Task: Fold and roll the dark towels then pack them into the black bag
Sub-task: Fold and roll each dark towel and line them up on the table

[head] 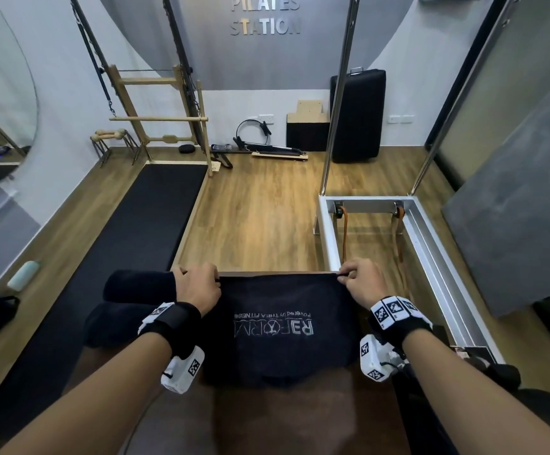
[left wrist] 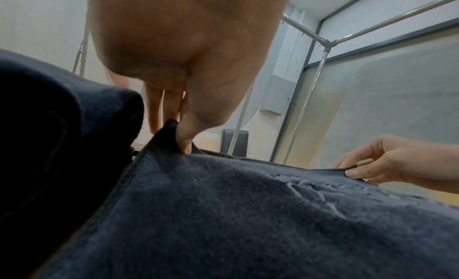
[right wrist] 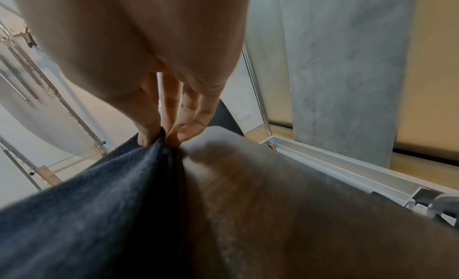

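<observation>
Dark towel point(head: 277, 326) spread on desk point(head: 300, 418) between my wrists, logo up. Soft, limp, light terry; sags if lifted by middle, so take it at corners. Left hand point(head: 196, 287) pinches far left corner, right hand point(head: 362, 282) pinches far right corner, edge taut. Rolled towels point(head: 135, 287) just left of left hand.

Two rolled towels point(head: 135, 298) crowd the left hand point(head: 196, 287) at nine o'clock. At three o'clock, the metal frame point(head: 431, 244) flanks the right hand point(head: 364, 282). Twelve o'clock lies open over bare floor point(head: 254, 224).
</observation>
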Demonstrator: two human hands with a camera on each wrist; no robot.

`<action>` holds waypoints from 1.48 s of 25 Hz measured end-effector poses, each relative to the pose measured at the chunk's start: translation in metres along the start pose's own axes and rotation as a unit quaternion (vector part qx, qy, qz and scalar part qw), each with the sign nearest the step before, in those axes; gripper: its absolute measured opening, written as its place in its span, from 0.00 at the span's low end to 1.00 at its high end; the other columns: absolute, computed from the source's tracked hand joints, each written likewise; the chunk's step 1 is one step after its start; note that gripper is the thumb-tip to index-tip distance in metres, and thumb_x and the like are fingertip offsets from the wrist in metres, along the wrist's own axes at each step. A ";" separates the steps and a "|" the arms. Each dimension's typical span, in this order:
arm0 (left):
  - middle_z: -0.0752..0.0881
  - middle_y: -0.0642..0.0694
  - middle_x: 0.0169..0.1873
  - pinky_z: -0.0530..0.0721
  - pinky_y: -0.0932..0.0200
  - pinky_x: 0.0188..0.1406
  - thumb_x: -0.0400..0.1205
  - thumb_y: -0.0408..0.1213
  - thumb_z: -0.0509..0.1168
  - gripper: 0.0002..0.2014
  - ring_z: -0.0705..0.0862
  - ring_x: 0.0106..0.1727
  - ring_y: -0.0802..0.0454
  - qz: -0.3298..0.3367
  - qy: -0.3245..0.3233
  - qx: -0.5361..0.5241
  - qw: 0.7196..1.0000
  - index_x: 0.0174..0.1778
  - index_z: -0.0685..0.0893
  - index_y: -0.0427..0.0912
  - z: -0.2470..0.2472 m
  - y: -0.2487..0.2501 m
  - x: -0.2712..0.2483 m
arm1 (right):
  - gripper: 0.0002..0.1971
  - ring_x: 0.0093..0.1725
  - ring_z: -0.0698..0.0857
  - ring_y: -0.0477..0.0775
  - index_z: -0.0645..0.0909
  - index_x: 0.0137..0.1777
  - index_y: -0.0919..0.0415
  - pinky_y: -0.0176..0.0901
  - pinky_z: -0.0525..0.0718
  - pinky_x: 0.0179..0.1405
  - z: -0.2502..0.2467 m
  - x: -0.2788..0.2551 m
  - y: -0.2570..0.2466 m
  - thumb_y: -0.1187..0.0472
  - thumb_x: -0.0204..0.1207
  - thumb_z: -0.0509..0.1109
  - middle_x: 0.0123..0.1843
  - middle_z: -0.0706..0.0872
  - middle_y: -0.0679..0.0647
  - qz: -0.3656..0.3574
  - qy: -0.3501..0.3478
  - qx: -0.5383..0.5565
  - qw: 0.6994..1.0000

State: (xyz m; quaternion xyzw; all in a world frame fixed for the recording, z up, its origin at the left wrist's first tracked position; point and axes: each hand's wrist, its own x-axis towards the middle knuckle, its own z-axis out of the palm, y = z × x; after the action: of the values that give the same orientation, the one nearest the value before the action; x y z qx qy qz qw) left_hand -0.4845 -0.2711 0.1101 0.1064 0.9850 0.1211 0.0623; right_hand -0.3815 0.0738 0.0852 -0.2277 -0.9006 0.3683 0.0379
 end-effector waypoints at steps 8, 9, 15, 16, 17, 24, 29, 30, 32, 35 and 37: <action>0.86 0.53 0.37 0.57 0.44 0.69 0.79 0.26 0.67 0.08 0.82 0.44 0.51 0.022 0.017 0.035 0.999 0.40 0.83 0.45 0.005 -0.002 0.003 | 0.09 0.48 0.84 0.47 0.89 0.43 0.50 0.44 0.84 0.50 0.011 -0.009 0.007 0.67 0.76 0.80 0.46 0.84 0.43 -0.017 0.012 -0.039 0.999; 0.86 0.54 0.36 0.57 0.44 0.68 0.78 0.25 0.67 0.09 0.83 0.45 0.51 0.025 0.030 0.027 0.999 0.39 0.84 0.45 0.003 -0.002 0.001 | 0.11 0.49 0.85 0.48 0.88 0.44 0.49 0.43 0.84 0.49 0.009 -0.010 0.006 0.68 0.77 0.79 0.47 0.85 0.44 -0.009 0.011 -0.031 0.999; 0.82 0.61 0.39 0.60 0.52 0.60 0.83 0.30 0.73 0.10 0.81 0.47 0.57 0.054 0.149 -0.128 0.979 0.44 0.89 0.53 -0.027 -0.004 -0.023 | 0.09 0.56 0.86 0.58 0.90 0.55 0.60 0.53 0.86 0.59 -0.021 -0.026 -0.016 0.71 0.81 0.73 0.53 0.87 0.53 -0.003 0.059 0.002 0.998; 0.82 0.62 0.40 0.66 0.50 0.63 0.83 0.31 0.75 0.10 0.82 0.48 0.56 0.055 0.161 -0.170 0.971 0.47 0.88 0.54 -0.036 -0.005 -0.030 | 0.07 0.55 0.86 0.57 0.91 0.51 0.60 0.51 0.85 0.57 -0.030 -0.032 -0.023 0.70 0.81 0.74 0.51 0.86 0.52 -0.016 0.078 -0.004 0.997; 0.83 0.61 0.40 0.73 0.45 0.67 0.82 0.31 0.76 0.12 0.84 0.49 0.55 0.052 0.166 -0.212 0.962 0.52 0.88 0.55 -0.046 -0.008 -0.037 | 0.06 0.53 0.85 0.55 0.91 0.48 0.58 0.49 0.83 0.54 -0.040 -0.040 -0.031 0.69 0.80 0.76 0.50 0.85 0.50 -0.033 0.096 -0.007 0.995; 0.84 0.54 0.43 0.83 0.48 0.51 0.78 0.36 0.82 0.06 0.83 0.47 0.51 0.073 0.240 -0.291 0.923 0.42 0.93 0.52 -0.112 -0.035 -0.102 | 0.03 0.28 0.89 0.56 0.89 0.45 0.60 0.41 0.85 0.27 -0.101 -0.121 -0.086 0.66 0.80 0.79 0.35 0.91 0.58 -0.052 0.117 0.191 0.973; 0.92 0.45 0.39 0.82 0.58 0.20 0.85 0.37 0.76 0.03 0.91 0.27 0.43 0.065 0.191 -0.469 0.860 0.48 0.89 0.46 -0.144 -0.038 -0.158 | 0.02 0.27 0.91 0.65 0.83 0.51 0.65 0.45 0.87 0.23 -0.120 -0.192 -0.122 0.71 0.85 0.72 0.37 0.89 0.65 -0.091 0.128 0.356 0.921; 0.93 0.43 0.42 0.82 0.59 0.17 0.87 0.36 0.74 0.04 0.93 0.29 0.39 0.070 0.171 -0.519 0.834 0.52 0.86 0.42 -0.151 -0.036 -0.169 | 0.03 0.26 0.91 0.64 0.83 0.50 0.65 0.45 0.88 0.23 -0.124 -0.205 -0.127 0.71 0.85 0.72 0.34 0.89 0.64 -0.105 0.145 0.367 0.913; 0.94 0.41 0.44 0.85 0.57 0.17 0.87 0.35 0.74 0.06 0.94 0.33 0.34 0.078 0.163 -0.573 0.800 0.55 0.84 0.38 -0.163 -0.033 -0.186 | 0.04 0.24 0.90 0.61 0.84 0.49 0.64 0.43 0.86 0.23 -0.135 -0.227 -0.136 0.71 0.84 0.73 0.29 0.88 0.59 -0.127 0.187 0.372 0.900; 0.93 0.39 0.37 0.85 0.57 0.18 0.84 0.37 0.78 0.08 0.93 0.28 0.36 0.097 0.193 -0.603 0.768 0.52 0.87 0.39 -0.181 -0.026 -0.212 | 0.07 0.19 0.84 0.52 0.86 0.44 0.60 0.37 0.78 0.18 -0.152 -0.257 -0.143 0.70 0.83 0.73 0.26 0.87 0.52 -0.139 0.241 0.360 0.891; 0.92 0.39 0.31 0.81 0.60 0.15 0.83 0.38 0.79 0.07 0.89 0.21 0.41 0.108 0.210 -0.607 0.759 0.50 0.89 0.40 -0.189 -0.024 -0.222 | 0.09 0.25 0.84 0.46 0.88 0.41 0.56 0.35 0.80 0.24 -0.159 -0.270 -0.146 0.68 0.82 0.75 0.30 0.90 0.48 -0.129 0.264 0.354 0.888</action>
State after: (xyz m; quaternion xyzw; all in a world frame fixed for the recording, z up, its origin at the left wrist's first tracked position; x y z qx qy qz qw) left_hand -0.3019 -0.3867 0.3073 0.1236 0.6758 0.7185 -0.1079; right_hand -0.1584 -0.0325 0.3269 -0.1696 -0.6885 0.5808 0.3999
